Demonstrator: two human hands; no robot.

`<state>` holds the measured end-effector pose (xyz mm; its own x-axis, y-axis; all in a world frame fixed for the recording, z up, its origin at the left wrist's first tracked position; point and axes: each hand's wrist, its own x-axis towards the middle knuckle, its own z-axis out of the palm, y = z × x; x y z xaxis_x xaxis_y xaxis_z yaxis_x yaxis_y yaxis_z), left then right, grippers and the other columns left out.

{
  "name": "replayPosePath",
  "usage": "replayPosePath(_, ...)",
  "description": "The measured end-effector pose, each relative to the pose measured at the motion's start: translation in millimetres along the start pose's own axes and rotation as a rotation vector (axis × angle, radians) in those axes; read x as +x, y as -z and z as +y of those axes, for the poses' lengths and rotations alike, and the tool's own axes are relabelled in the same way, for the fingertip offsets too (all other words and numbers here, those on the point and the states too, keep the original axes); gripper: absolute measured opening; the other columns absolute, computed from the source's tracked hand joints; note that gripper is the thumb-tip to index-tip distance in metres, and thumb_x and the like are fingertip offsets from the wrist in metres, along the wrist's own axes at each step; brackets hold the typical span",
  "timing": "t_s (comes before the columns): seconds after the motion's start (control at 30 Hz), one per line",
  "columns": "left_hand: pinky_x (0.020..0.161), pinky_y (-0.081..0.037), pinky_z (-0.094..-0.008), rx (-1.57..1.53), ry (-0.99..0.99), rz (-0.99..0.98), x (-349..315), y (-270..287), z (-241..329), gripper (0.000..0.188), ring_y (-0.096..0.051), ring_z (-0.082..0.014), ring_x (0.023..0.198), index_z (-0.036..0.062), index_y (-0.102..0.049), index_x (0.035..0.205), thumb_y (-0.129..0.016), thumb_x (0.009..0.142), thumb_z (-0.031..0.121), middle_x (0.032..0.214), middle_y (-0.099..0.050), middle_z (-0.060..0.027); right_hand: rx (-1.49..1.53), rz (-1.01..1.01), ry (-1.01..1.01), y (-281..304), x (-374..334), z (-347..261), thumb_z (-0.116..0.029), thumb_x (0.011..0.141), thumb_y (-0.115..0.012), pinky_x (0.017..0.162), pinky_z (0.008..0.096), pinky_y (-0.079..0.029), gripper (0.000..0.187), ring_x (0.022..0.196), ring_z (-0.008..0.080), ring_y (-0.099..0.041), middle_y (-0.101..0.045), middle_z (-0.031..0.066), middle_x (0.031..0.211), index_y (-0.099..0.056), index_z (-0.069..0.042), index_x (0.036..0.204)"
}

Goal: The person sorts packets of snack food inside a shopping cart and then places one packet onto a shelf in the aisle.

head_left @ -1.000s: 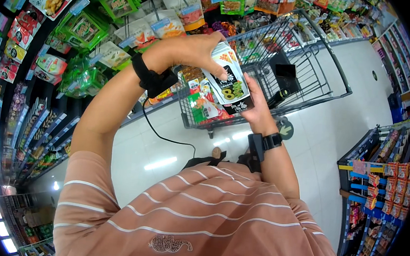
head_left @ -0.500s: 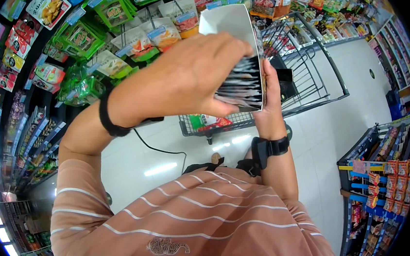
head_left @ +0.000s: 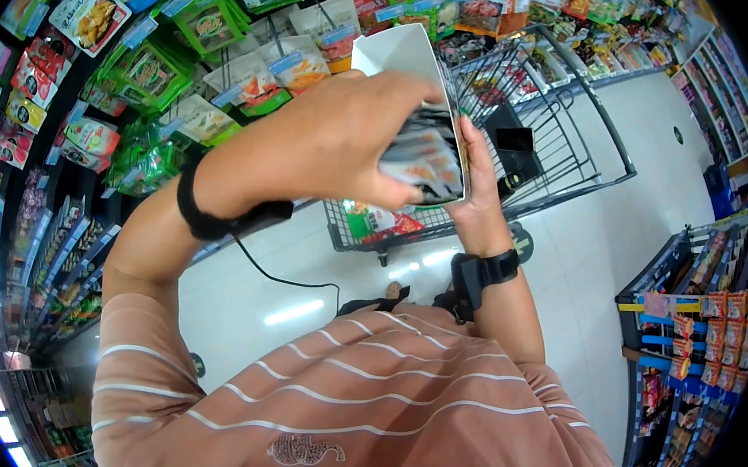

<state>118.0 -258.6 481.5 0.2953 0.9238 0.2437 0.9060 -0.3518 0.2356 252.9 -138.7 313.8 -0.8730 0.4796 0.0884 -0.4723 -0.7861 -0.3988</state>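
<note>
Your left hand [head_left: 333, 141] spreads across the left edge of the packets [head_left: 429, 160], grip unclear; your right hand [head_left: 482, 194] holds the box [head_left: 394, 50], far end slanting left.

We hold an open box [head_left: 397, 50], white inside, its far end bare, blurred grey-and-black packets [head_left: 434, 157] crowding the near end.

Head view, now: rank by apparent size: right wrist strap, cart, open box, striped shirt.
Largest to smallest:
1. striped shirt
2. cart, partly hidden
3. open box, partly covered
4. right wrist strap
</note>
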Motion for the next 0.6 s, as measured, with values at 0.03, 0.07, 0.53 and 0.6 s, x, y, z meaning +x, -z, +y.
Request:
replayPosePath(0.03, 0.084, -0.046, -0.0414, -0.029, 0.067, -0.026, 2, 1, -5, 0.074, -0.059, -0.0369, 0.099, 0.0027, -0.048, 0.123, -0.081, 0.063, 0.030, 0.105, -0.061, -0.0193, 0.041, -0.013, -0.020, 0, -1, 0, -0.035, 0.100, -0.047, 0.094, 0.0404, -0.051, 0.040, 0.105, 0.0248, -0.065, -0.065, 0.0136, 0.117, -0.057, -0.004, 0.123)
replayPosePath(0.07, 0.084, -0.046, -0.0414, -0.029, 0.067, -0.026, 3, 0, -9, 0.074, -0.059, -0.0369, 0.099, 0.0027, -0.048, 0.123, -0.081, 0.063, 0.030, 0.105, -0.061, -0.0193, 0.041, -0.013, -0.020, 1, -2, 2, -0.035, 0.100, -0.047, 0.094, 0.0404, -0.051, 0.040, 0.105, 0.0248, -0.065, -0.065, 0.0136, 0.117, -0.057, -0.004, 0.123)
replayPosePath(0.53, 0.112, -0.028, -0.0456, 0.223, 0.117, 0.203, -2, -41, -64, 0.102, -0.035, -0.0410, 0.135, -0.0038, -0.031, 0.144, -0.075, 0.071, 0.053, 0.145, -0.035, -0.0279, 0.082, 0.169, -0.086, 15, -4, 15, -0.031, 0.102, -0.044, 0.095, 0.0381, -0.051, 0.037, 0.111, 0.0205, -0.062, -0.062, 0.0086, 0.122, -0.053, -0.007, 0.128)
replayPosePath(0.6, 0.113, -0.024, -0.0489, 0.337, 0.110, 0.176, -4, -55, -59, 0.100, -0.032, -0.0400, 0.138, -0.0045, -0.032, 0.143, -0.070, 0.074, 0.057, 0.147, -0.032, -0.0282, 0.072, 0.172, -0.096, 13, -5, 17, -0.032, 0.102, -0.044, 0.095, 0.0383, -0.051, 0.038, 0.112, 0.0204, -0.061, -0.062, 0.0084, 0.123, -0.052, -0.007, 0.129)
